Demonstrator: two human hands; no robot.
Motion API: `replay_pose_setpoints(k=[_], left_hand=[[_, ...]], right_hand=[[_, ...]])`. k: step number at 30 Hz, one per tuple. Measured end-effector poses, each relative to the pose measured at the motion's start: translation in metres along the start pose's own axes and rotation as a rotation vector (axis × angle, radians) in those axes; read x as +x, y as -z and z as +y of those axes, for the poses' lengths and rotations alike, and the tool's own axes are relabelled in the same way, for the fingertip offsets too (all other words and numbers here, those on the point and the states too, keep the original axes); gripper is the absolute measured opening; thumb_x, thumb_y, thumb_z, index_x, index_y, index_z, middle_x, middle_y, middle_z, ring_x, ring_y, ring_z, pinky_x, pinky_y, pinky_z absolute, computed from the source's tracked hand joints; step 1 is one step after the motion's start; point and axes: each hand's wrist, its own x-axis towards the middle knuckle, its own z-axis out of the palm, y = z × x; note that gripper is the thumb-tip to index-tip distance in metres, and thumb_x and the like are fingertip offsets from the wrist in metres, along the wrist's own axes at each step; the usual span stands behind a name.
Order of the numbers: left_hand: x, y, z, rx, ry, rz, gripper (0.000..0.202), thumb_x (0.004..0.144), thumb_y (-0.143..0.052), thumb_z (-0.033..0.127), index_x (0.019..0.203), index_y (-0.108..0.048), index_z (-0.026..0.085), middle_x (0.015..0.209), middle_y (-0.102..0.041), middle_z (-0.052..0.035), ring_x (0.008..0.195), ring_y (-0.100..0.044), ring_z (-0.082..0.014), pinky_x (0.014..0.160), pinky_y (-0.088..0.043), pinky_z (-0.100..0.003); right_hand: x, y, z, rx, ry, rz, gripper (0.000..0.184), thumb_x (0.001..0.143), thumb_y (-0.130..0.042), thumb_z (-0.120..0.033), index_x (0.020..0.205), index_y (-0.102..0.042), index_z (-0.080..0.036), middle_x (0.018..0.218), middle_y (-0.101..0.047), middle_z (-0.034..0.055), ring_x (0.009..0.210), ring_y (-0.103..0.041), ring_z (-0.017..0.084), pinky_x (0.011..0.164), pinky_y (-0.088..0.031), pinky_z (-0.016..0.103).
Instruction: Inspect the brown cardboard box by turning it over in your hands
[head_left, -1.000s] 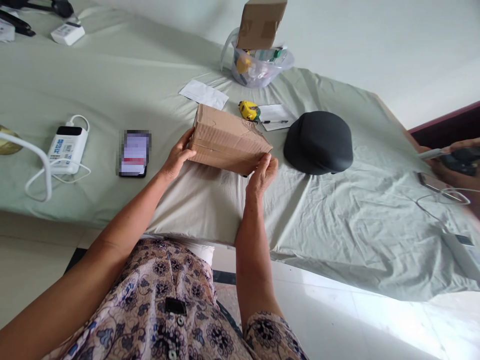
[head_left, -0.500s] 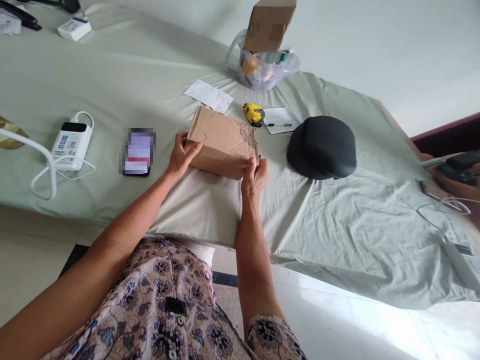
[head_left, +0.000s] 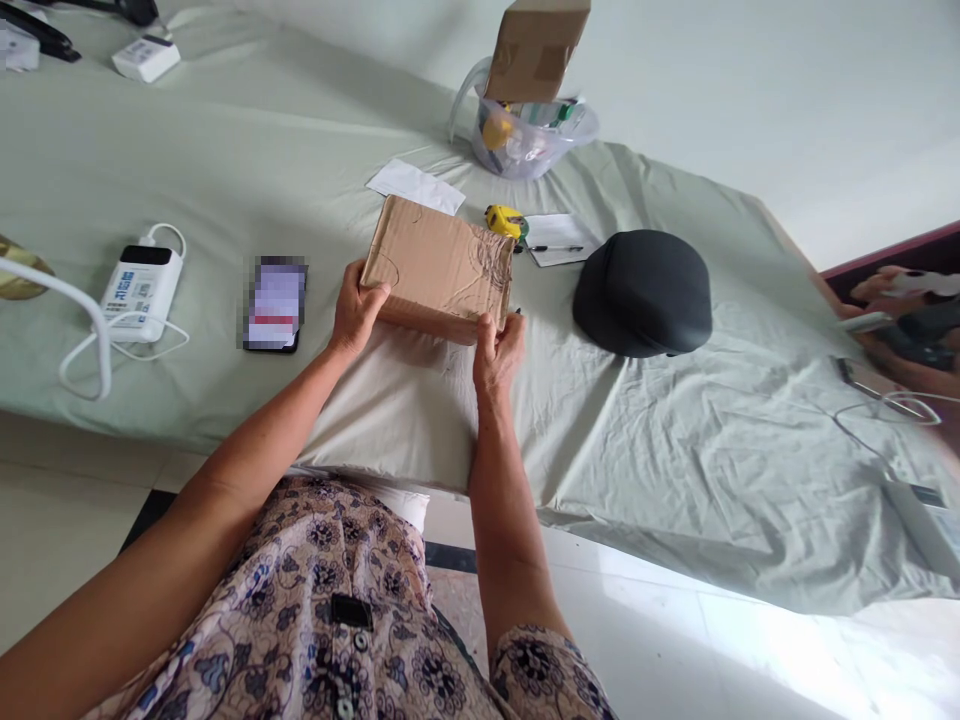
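Observation:
A brown cardboard box (head_left: 442,258) with dark scribbled lines at its right end is held between my two hands, over the cloth-covered table. My left hand (head_left: 358,308) grips its left near corner, thumb on the top edge. At the right near corner, my right hand (head_left: 499,352) is closed on the box, its thumb against the edge. A small dark tip shows beside the right fingers; I cannot make out what it is. Just beyond the box lie a yellow tape measure (head_left: 505,221) and a white notepad (head_left: 551,228) with a pen (head_left: 555,248) on it.
A black rounded case (head_left: 643,293) sits right of the box. Left of it are a phone (head_left: 275,305) and a white power bank (head_left: 144,290) with a cable. At the back stands a clear basket (head_left: 525,150) holding another carton (head_left: 536,52). White paper (head_left: 416,185) lies behind the box.
Both hands have shifted the box slightly left and tilted it, so more of its top and less of its near side face me. The grip stays the same.

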Motion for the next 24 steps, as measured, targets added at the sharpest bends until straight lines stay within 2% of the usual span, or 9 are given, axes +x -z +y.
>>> replay_pose_setpoints(k=[3,6,9,13,18,21,24], left_hand=[[0.000,-0.002,0.001,-0.001,0.000,-0.009,0.037,0.082,-0.061,0.040,0.115,-0.060,0.024,0.108,-0.067,-0.0065,0.100,-0.064,-0.0238,0.094,-0.053,-0.040],[-0.003,-0.005,-0.002,0.020,0.006,-0.001,0.049,0.082,-0.066,0.040,0.127,-0.058,0.024,0.117,-0.069,-0.0079,0.107,-0.066,-0.0250,0.099,-0.053,-0.041],[-0.007,-0.006,-0.006,0.061,-0.008,-0.011,0.071,0.077,-0.079,0.050,0.137,-0.051,0.024,0.129,-0.066,-0.0107,0.120,-0.065,-0.0280,0.106,-0.053,-0.045],[-0.008,-0.005,-0.006,0.072,-0.007,-0.006,0.093,0.063,-0.090,0.064,0.137,-0.050,0.024,0.132,-0.065,-0.0134,0.124,-0.064,-0.0308,0.110,-0.051,-0.049],[-0.004,-0.002,-0.005,0.046,-0.009,-0.035,0.089,0.067,-0.087,0.067,0.137,-0.051,0.025,0.133,-0.065,-0.0124,0.126,-0.064,-0.0302,0.112,-0.051,-0.049],[0.000,0.001,-0.008,0.007,0.002,-0.074,0.092,0.065,-0.087,0.068,0.138,-0.052,0.024,0.133,-0.065,-0.0125,0.125,-0.064,-0.0305,0.109,-0.053,-0.047],[0.002,0.004,-0.009,0.013,-0.024,-0.113,0.100,0.062,-0.087,0.072,0.141,-0.050,0.024,0.139,-0.062,-0.0142,0.130,-0.062,-0.0323,0.110,-0.052,-0.048]], right_hand=[[-0.002,-0.005,0.004,0.022,0.001,0.002,0.074,0.077,-0.046,-0.093,0.096,-0.051,-0.022,0.093,-0.058,0.0040,0.084,-0.058,0.019,0.074,-0.053,0.036],[-0.006,-0.011,0.008,0.030,-0.005,0.016,0.074,0.074,-0.057,-0.088,0.104,-0.052,-0.020,0.099,-0.058,0.0051,0.091,-0.059,0.020,0.079,-0.053,0.039],[-0.009,-0.015,0.010,0.015,-0.018,0.037,0.073,0.075,-0.061,-0.085,0.108,-0.051,-0.021,0.104,-0.058,0.0062,0.094,-0.058,0.021,0.083,-0.052,0.041],[-0.012,-0.017,0.008,-0.024,-0.031,0.027,0.070,0.076,-0.062,-0.081,0.110,-0.050,-0.022,0.106,-0.058,0.0069,0.096,-0.055,0.022,0.085,-0.050,0.041],[-0.005,-0.008,0.002,0.014,-0.010,0.000,0.066,0.078,-0.056,-0.084,0.098,-0.050,-0.021,0.092,-0.052,0.0019,0.088,-0.053,0.018,0.085,-0.047,0.038],[0.001,0.000,-0.002,0.076,-0.044,-0.012,0.067,0.083,-0.042,-0.089,0.083,-0.048,-0.022,0.079,-0.046,-0.0018,0.076,-0.049,0.014,0.075,-0.044,0.032],[0.007,0.007,-0.004,0.094,-0.080,-0.006,0.070,0.083,-0.037,-0.092,0.071,-0.039,-0.024,0.069,-0.037,-0.0043,0.066,-0.040,0.011,0.064,-0.037,0.029]])
